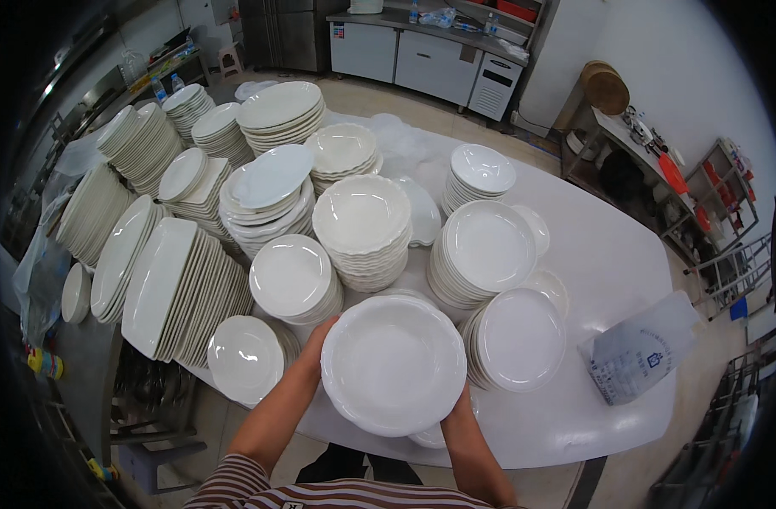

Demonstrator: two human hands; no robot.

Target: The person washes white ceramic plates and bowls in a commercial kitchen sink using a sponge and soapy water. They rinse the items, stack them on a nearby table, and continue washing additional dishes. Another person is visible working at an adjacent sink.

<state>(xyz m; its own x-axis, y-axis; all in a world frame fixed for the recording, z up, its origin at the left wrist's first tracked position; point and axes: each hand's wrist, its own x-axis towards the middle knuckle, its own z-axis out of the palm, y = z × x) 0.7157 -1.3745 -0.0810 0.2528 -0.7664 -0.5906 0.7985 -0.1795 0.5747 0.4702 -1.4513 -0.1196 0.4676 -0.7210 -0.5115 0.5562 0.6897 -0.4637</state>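
A white scalloped-rim bowl (394, 366), possibly the top of a stack, is in front of me at the near side of the table. My left hand (322, 337) grips its left side, fingers hidden beneath or behind the rim. On the lower right, my right hand (458, 407) holds the same side wall, mostly covered by the rim. Close by on the right stands a stack of round plates (520, 339). To the left are a stack of small round plates (291, 278) and a tilted stack of shallow dishes (245, 356). Behind rises a tall stack of wavy-edged bowls (362, 216).
More stacked dishes cover the table's left half, including rectangular platters (158, 286) and oval plates (279, 105). A stack of deep plates (489, 245) stands right of centre. A printed plastic bag (639, 350) sits on the white table (617, 254) at right. Steel-topped cabinets (435, 63) line the back.
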